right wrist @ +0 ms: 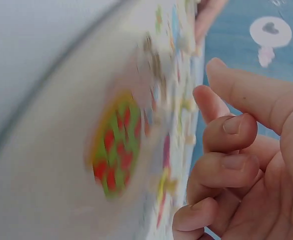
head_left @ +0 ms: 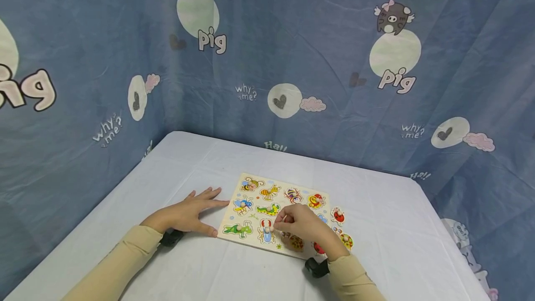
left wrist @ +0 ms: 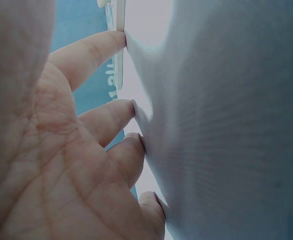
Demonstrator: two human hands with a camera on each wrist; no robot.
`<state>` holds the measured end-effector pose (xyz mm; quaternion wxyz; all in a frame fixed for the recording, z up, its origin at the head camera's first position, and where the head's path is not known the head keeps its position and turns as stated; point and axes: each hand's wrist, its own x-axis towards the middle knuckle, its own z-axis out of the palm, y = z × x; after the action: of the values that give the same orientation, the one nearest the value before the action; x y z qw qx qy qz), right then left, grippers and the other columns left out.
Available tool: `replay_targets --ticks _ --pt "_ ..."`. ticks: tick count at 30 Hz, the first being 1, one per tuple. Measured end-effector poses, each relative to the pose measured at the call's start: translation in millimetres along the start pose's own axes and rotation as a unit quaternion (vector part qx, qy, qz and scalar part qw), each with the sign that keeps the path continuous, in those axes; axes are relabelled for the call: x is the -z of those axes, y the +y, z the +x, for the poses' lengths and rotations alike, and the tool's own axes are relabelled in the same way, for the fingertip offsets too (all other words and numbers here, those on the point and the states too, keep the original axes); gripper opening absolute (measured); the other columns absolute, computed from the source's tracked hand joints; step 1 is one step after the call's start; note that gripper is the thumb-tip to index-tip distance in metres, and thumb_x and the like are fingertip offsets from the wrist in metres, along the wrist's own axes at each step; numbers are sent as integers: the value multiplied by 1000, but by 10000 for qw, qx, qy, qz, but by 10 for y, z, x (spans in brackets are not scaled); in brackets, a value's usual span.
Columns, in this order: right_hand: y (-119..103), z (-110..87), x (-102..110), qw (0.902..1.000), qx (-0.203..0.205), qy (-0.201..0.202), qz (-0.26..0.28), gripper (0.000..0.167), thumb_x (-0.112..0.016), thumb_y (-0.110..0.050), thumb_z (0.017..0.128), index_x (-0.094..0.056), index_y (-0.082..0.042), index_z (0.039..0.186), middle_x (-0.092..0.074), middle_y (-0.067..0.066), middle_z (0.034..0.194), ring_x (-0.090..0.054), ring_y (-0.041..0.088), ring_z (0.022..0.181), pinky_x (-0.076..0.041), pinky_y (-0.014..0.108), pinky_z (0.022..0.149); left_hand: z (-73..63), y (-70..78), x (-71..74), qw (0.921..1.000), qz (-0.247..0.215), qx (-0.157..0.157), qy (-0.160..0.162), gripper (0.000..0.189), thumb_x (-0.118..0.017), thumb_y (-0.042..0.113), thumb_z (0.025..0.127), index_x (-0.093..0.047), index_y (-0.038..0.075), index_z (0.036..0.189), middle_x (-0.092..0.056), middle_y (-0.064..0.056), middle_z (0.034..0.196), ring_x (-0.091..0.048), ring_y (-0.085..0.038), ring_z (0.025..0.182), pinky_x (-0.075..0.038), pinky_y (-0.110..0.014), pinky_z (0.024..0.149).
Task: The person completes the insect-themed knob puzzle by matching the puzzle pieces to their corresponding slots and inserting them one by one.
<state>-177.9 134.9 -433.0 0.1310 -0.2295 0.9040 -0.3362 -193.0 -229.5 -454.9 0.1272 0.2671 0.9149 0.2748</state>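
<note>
A wooden knob puzzle board [head_left: 227, 226] with printed insect pieces lies on the table. My left hand [head_left: 188, 214] rests beside its left edge with spread, nearly straight fingers; its index finger [left wrist: 89, 55] and thumb reach that edge. My right hand [head_left: 302, 222] is over the lower middle of the board, fingers curled, fingertips beside the stag beetle piece [head_left: 266, 233]. In the right wrist view, its thumb and index tips stand apart with nothing visible between them. The green caterpillar piece [head_left: 267, 209] sits just beyond the fingers. The right hand and forearm partly hide the board's lower right.
A ladybird piece [head_left: 338, 216] and a green, red-spotted piece [head_left: 346, 240] lie at the board's right side. White cloth covers the table [head_left: 192, 268]. A blue printed curtain [head_left: 326, 143] hangs behind it. Each wrist wears a black camera [head_left: 316, 267].
</note>
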Motion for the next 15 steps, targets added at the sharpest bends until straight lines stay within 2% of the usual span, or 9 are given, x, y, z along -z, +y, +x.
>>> replay_targets --ticks 7,15 --pt "106 -93 173 9977 -451 494 116 11 -78 -27 99 -77 -17 97 -46 -6 63 -41 10 57 -34 22 51 -4 17 -2 10000 -30 10 -7 90 -92 52 80 -58 21 157 -25 -24 177 -13 -52 165 -3 -82 126" --pt "186 -236 314 9931 -668 959 -20 10 -79 -26 98 -79 -16 96 -46 -5 62 -41 9 57 -34 22 53 7 8 -10 10000 -17 11 3 89 -92 51 80 -58 22 157 -26 -23 177 -13 -52 165 -3 -82 126"
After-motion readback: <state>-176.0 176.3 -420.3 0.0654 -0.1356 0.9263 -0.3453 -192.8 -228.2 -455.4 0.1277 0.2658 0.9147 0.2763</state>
